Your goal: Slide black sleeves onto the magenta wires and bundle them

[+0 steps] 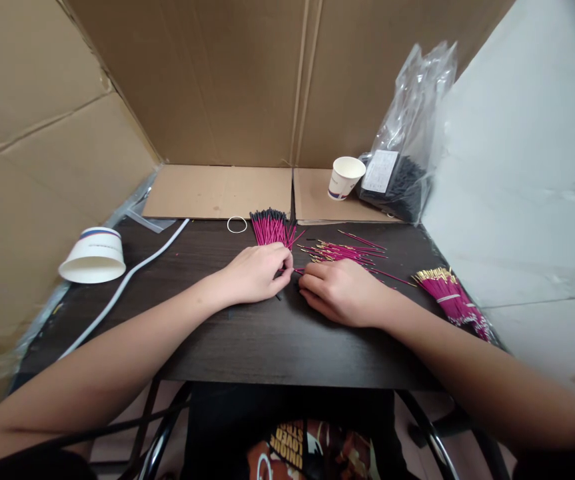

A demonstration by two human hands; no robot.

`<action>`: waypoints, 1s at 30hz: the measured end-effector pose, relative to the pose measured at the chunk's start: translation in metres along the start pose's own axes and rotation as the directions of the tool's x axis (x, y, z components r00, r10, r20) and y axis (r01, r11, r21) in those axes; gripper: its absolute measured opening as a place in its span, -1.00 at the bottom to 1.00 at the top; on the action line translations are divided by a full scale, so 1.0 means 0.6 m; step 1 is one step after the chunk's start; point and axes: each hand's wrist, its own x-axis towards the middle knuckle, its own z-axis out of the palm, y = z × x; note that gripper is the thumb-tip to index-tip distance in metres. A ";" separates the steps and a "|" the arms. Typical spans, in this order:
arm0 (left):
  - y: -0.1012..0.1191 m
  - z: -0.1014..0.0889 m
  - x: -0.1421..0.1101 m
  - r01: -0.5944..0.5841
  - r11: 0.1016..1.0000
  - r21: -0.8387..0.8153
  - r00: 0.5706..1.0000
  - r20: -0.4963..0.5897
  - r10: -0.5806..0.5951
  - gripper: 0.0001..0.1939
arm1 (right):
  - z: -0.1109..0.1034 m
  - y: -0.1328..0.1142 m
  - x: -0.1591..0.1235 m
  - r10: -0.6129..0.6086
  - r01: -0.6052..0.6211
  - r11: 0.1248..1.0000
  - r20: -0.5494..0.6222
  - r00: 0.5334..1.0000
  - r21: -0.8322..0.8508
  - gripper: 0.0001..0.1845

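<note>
My left hand rests on the dark table, fingers curled and pinching one thin magenta wire by its end. My right hand lies beside it, fingers closed on the other end of the same short wire. Just behind my left hand lies a fanned bunch of magenta wires with black tips. Loose magenta wires with gold tips are scattered behind my right hand. Another bundle of gold-tipped magenta wires lies at the table's right edge.
An overturned paper bowl and a white cable lie at the left. A rubber band lies by the black-tipped bunch. A paper cup and a plastic bag of black parts stand at the back right. Cardboard walls surround the table.
</note>
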 end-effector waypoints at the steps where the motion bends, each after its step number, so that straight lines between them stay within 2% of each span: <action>1: 0.000 0.000 0.000 -0.003 1.000 -0.007 1.000 -0.006 0.003 -0.87 | 0.000 0.000 0.000 -0.010 0.010 1.000 -0.007 1.000 -0.004 -0.62; 6: -0.001 0.003 0.000 -0.009 0.999 -0.031 1.000 -0.026 0.009 -0.83 | -0.001 0.000 -0.001 -0.064 0.062 0.997 -0.058 0.996 -0.035 -0.60; 11: 0.001 0.004 0.001 0.002 1.000 0.000 1.000 -0.005 -0.002 -0.83 | 0.007 0.006 0.000 -0.104 0.095 0.994 -0.172 0.980 -0.058 -0.68; 14: 0.002 0.004 0.002 -0.001 0.999 0.041 1.000 0.014 0.000 -0.85 | 0.013 0.009 0.003 -0.071 0.072 0.997 -0.291 0.954 -0.008 -0.79; 17: 0.002 0.003 0.001 -0.007 0.999 0.046 1.000 0.017 0.006 -0.86 | 0.010 0.015 0.006 -0.009 0.059 0.992 -0.398 0.917 0.113 -0.90; 19: 0.002 0.002 0.001 0.004 1.000 0.017 1.000 -0.002 -0.004 -0.85 | 0.003 0.020 0.007 0.043 0.054 0.980 -0.470 0.882 0.191 -0.93; 23: -0.001 -0.001 0.000 0.034 0.998 -0.051 0.999 -0.036 -0.036 -0.84 | -0.014 0.033 0.005 0.241 -0.045 0.942 -0.579 0.779 0.333 -0.90; 26: -0.002 -0.002 0.000 0.044 0.995 -0.085 0.997 -0.055 -0.049 -0.84 | -0.018 0.046 0.003 0.408 -0.104 0.864 -0.564 0.718 0.492 -0.81; 30: 0.000 -0.001 0.003 0.055 0.988 -0.141 0.994 -0.086 -0.068 -0.83 | -0.010 0.065 0.006 0.590 -0.139 0.702 -0.461 0.663 0.698 -0.72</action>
